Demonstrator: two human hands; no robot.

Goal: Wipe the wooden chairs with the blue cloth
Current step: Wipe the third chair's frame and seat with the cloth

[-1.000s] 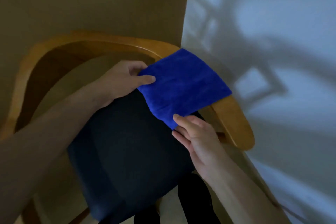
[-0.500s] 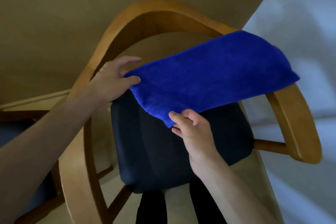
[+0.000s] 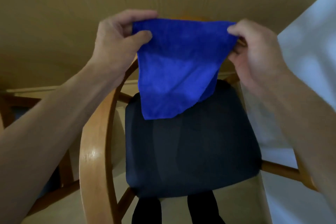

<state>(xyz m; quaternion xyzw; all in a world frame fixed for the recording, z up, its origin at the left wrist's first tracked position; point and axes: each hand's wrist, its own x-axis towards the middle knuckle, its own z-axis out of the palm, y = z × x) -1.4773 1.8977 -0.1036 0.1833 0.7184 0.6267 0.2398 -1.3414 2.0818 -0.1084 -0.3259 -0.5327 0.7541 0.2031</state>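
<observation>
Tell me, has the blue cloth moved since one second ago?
Yes. The blue cloth was draped over the wooden chair's arm on the right; now both hands hold it up in the air above the dark seat.

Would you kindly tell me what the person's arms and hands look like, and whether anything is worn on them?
Both forearms are bare as far as the picture shows: no sleeves, gloves or watch in view. The left hand and the right hand show no rings that I can make out, though the picture is slightly blurred. There are no markings.
</observation>
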